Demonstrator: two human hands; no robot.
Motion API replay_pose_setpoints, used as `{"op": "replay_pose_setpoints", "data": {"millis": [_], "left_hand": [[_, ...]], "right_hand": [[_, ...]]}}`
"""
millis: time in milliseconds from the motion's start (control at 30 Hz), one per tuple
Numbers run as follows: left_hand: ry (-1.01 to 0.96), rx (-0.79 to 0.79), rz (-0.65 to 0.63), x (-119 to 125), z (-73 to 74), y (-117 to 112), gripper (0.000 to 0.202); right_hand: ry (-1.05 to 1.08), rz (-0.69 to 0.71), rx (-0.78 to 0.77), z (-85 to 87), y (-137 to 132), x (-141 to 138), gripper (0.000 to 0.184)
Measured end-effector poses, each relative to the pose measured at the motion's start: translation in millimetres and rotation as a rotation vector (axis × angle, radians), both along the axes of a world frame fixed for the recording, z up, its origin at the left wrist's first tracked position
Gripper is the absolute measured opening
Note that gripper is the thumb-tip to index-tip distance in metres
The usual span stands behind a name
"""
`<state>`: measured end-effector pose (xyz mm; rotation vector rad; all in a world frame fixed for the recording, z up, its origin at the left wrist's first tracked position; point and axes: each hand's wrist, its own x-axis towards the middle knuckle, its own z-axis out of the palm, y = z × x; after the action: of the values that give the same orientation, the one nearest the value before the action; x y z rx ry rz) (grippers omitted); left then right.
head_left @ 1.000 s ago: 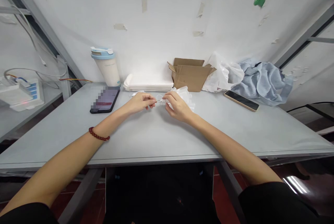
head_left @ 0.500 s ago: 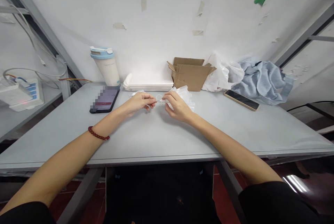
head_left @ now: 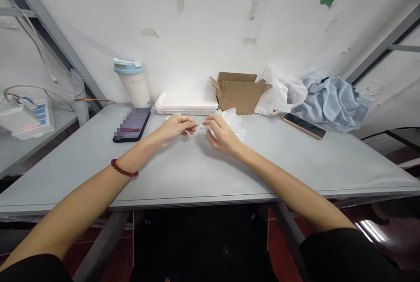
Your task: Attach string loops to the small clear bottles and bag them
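Head: thin white loop (head_left: 199,118) over desk (head_left: 197,172), between two hands' fingertips.
Left hand (head_left: 175,128) pinches its left end, fingertips together; right hand (head_left: 223,136) half-curled at its right side, grip unclear. Long axis left-right, rounded part toward wall (head_left: 200,54).

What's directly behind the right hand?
Behind the right hand, translucent plastic shows on the table, with an open cardboard box farther back. The hand covers part of the plastic, so whatever lies there can't be seen.
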<state>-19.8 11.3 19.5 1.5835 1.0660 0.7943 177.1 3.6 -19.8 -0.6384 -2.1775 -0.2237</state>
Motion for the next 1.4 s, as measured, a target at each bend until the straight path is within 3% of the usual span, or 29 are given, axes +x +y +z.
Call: {"op": "replay_pose_setpoints", "data": {"millis": [600,1400], "left_hand": [[-0.023,-0.038,0.027,0.7,-0.3,0.4,0.020],[0.014,-0.003,-0.038,-0.6,-0.2,-0.1,0.018]], "right_hand": [[0.033,-0.011,-0.069,0.9,1.2,3.1,0.029],[0.031,0.031,-0.034,1.2,-0.3,3.0,0.027]]}}
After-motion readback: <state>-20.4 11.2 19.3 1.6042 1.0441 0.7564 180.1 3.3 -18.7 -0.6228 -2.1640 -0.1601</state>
